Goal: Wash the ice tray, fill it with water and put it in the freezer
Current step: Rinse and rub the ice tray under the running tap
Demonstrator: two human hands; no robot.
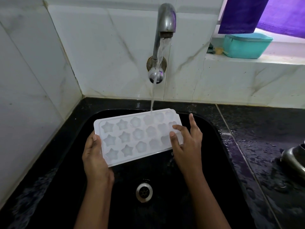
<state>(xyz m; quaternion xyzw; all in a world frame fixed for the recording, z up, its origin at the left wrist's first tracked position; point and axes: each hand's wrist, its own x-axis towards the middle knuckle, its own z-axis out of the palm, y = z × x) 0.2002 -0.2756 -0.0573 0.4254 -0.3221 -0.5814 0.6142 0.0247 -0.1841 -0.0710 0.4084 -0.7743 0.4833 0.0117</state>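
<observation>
**Currently: tray being rinsed over sink**

Item: tray point(132, 138), white, star and flower cells facing up, hanging over the sink point(214, 179) toward its back edge, touching no wall. Left hand point(94, 156) is gripping the tray's left end, thumb on the rim, fingers beneath, likely carrying the weight. Right hand point(186, 146) is lying wide on the right-end cells, thumb and forefinger touching them, seemingly rubbing them clean. Tap point(165, 19) is running; its stream point(154, 90) is striking the tray's far edge, which is probably why the tray is being held there. Washing appears under way; filling and freezing are waiting.
</observation>
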